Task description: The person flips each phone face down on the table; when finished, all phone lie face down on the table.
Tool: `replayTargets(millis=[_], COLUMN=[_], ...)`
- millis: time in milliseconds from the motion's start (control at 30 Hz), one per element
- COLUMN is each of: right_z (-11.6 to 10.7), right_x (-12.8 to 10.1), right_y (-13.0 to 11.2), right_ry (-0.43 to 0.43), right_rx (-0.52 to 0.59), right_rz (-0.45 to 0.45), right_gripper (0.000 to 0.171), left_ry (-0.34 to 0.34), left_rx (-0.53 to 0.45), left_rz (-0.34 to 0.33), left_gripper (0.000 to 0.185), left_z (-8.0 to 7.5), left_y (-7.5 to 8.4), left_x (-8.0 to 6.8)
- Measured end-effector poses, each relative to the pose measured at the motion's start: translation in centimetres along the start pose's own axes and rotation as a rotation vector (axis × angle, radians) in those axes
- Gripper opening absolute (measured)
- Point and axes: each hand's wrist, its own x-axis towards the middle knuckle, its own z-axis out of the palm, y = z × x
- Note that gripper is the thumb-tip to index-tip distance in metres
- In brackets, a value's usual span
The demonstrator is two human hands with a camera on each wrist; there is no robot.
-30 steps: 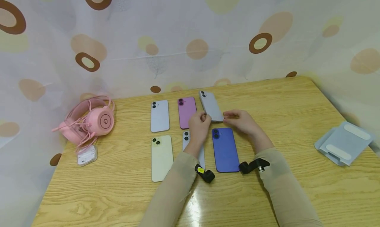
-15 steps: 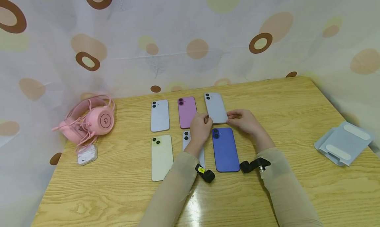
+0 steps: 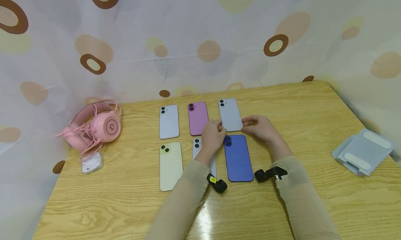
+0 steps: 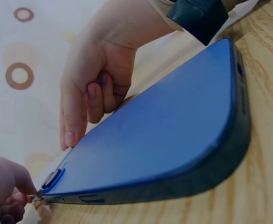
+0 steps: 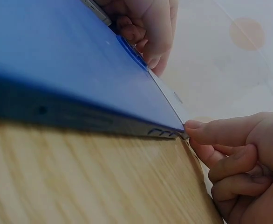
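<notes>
Grey phone [image 3: 230, 114] pinched at its near corners by both our hands, far row of the worktop [image 3: 313, 104].

Phone lies flat, back up, long axis running away from us, camera end farthest. Our left hand [image 3: 213, 133] nips the near left corner with curled fingertips; our right hand [image 3: 259, 126] does likewise at the near right corner. Both sit just behind its near edge, equally close. Blue phone [image 3: 238, 158] lies directly nearer us, almost touching end to end; pink phone [image 3: 198, 118] just beside it on the left.
</notes>
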Motion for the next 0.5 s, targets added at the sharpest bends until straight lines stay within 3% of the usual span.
replayTargets(millis=[233,367,500], right_z=[-0.03,-0.10,-0.37], right_x=[0.07,-0.13,-0.57], right_y=[0.34,0.76,0.93], right_ry=[-0.020,-0.036,-0.050], right_rx=[0.015,0.031,0.051], right_rz=[0.005,0.013,0.030], right_gripper=[0.041,0.042,0.042], left_ry=[-0.027,-0.032,-0.081], left_rx=[-0.045,-0.104,-0.179], left_rz=[-0.049,-0.043,-0.036], left_gripper=[0.010,0.012,0.010], left_z=[-0.10,0.07,-0.67], left_y=[0.13,0.18,0.38], left_x=[-0.17,-0.29,-0.55])
